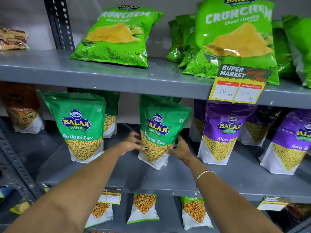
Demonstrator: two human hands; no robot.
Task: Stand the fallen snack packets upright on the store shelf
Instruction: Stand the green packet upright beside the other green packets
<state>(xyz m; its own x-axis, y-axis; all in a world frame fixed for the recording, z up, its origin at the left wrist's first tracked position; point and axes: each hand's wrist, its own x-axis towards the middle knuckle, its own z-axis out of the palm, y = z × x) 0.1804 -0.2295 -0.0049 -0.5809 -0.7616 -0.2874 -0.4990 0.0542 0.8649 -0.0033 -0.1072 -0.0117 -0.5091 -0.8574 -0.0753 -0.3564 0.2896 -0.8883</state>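
A: Item one, the grip?
B: Left hand (133, 143) and right hand (180, 149) clasp the lower sides of a green Balaji Wafers "Ratlami Sev" packet (159, 132), held upright with a slight tilt, base on the middle shelf (168, 177).

A: Neighbours?
B: At 9 o'clock, a second Ratlami Sev packet (80, 125), standing. At 3 o'clock, purple Balaji "Aloo S…" packets (222, 132), name partly cut off, standing.

A: Upper shelf?
B: At 12 o'clock, a green Balaji "Crunchem Chaat Chaska" bag (116, 37); at 2 o'clock, a tag (239, 84) reading "Super Market", MRP 40 Rs, Discounted Price 20 Rs.
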